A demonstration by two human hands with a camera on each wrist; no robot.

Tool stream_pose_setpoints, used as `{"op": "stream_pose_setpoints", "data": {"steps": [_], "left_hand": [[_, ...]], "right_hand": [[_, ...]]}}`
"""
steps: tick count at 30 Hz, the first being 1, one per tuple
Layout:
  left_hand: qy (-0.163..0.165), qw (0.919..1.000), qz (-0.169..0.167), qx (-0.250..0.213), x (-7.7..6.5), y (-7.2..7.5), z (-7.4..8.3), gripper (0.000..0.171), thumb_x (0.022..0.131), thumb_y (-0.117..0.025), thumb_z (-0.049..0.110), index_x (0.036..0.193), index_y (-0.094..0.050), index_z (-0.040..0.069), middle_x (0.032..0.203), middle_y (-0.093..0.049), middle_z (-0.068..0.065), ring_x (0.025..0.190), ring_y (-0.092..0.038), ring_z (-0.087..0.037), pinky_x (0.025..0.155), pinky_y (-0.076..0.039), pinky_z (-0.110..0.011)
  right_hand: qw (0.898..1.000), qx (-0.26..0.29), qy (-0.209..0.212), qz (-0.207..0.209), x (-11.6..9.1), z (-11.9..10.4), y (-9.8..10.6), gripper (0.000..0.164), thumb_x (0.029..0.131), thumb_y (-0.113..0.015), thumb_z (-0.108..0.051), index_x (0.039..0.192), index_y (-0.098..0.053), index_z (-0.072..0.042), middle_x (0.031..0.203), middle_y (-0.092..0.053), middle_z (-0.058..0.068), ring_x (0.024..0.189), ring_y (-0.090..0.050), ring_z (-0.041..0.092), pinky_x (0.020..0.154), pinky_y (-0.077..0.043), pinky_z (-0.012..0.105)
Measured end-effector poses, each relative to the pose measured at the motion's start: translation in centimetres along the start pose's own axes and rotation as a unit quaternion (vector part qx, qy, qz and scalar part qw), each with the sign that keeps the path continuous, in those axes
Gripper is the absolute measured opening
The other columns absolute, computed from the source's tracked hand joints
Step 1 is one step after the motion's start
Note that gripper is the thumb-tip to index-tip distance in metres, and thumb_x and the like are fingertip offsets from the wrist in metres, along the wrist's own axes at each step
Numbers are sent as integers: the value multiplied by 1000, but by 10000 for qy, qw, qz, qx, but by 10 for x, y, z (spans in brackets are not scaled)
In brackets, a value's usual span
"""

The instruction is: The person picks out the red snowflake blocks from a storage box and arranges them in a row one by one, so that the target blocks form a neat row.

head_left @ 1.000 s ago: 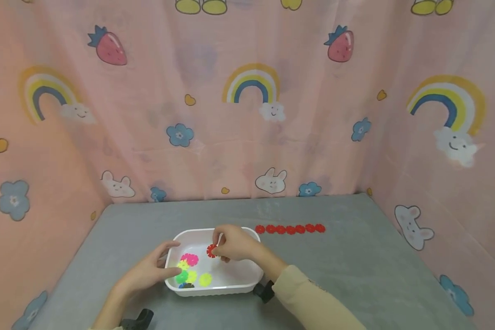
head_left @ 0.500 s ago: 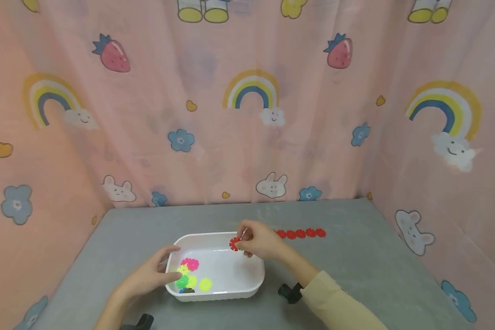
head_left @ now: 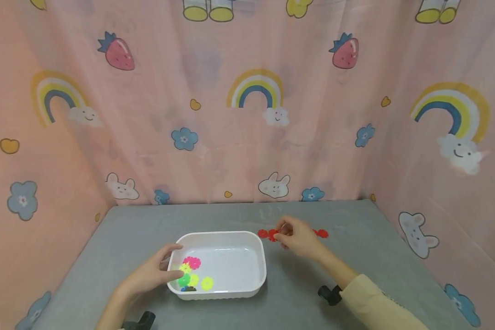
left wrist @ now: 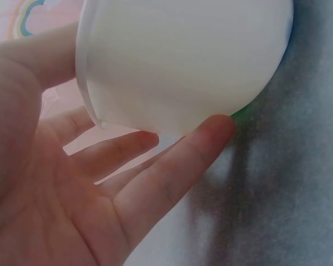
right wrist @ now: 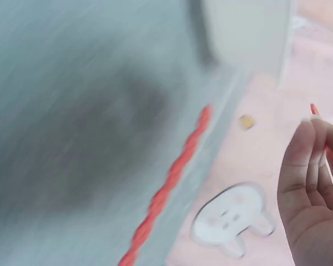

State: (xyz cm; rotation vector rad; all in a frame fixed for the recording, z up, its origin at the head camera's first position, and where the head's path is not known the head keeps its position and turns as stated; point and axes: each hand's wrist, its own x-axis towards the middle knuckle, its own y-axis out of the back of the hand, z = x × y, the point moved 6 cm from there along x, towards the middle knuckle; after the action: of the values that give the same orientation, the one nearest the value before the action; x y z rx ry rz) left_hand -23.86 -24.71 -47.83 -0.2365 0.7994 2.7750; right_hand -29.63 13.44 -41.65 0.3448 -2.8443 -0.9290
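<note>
My left hand holds the left end of a white plastic basin, thumb over the rim; the left wrist view shows its fingers against the outer wall. Inside lie pink, yellow, green and dark snowflake discs, gathered at the left, with one yellow disc apart. My right hand is above the table, right of the basin, and pinches a red snowflake disc, seen edge-on in the right wrist view. Below runs a row of red snowflake discs, partly hidden behind that hand.
The grey table reaches back to a pink printed curtain. The row of red discs lies near the table's back edge. Dark wrist mounts sit below both forearms.
From over the basin, my right hand has moved right with the red disc and is now at the row. My left hand and the basin stay nearly in place.
</note>
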Motion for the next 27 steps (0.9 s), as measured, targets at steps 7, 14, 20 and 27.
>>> {"op": "stream_pose_setpoints", "data": {"steps": [7, 14, 20, 27], "left_hand": [[11, 10000, 24, -10, 0, -1, 1, 78, 85, -83, 31, 149, -42, 14, 161, -29, -26, 140, -38, -54, 104, -44, -64], [2, 10000, 9, -66, 0, 0, 0, 77, 86, -82, 30, 149, -41, 13, 161, -29, -26, 139, -38, -55, 103, -45, -64], [-23, 10000, -9, -76, -1, 0, 0, 77, 86, -81, 30, 149, -41, 12, 161, -27, -27, 140, -37, -55, 103, -45, -64], [-121, 9999, -33, -28, -1, 0, 1, 77, 87, -81, 29, 149, -40, 12, 161, -28, -27, 140, -37, -55, 102, -46, -63]], "right_hand": [[9996, -203, 15, 219, -4, 40, 31, 11, 95, -70, -5, 101, -61, -4, 75, -62, 7, 62, -59, 19, 56, -54, 29], [9987, -331, 42, 386, -6, 71, 54, 10, 96, -67, -3, 104, -60, -1, 78, -62, 10, 63, -58, 21, 54, -52, 29], [9966, -611, -71, 556, -5, 96, 72, 13, 97, -66, -3, 107, -59, 2, 77, -60, 7, 65, -58, 19, 55, -52, 28], [9943, -735, -237, 735, -4, 121, 89, 13, 98, -62, -1, 108, -59, 6, 76, -61, 9, 67, -60, 21, 56, -53, 29]]}}
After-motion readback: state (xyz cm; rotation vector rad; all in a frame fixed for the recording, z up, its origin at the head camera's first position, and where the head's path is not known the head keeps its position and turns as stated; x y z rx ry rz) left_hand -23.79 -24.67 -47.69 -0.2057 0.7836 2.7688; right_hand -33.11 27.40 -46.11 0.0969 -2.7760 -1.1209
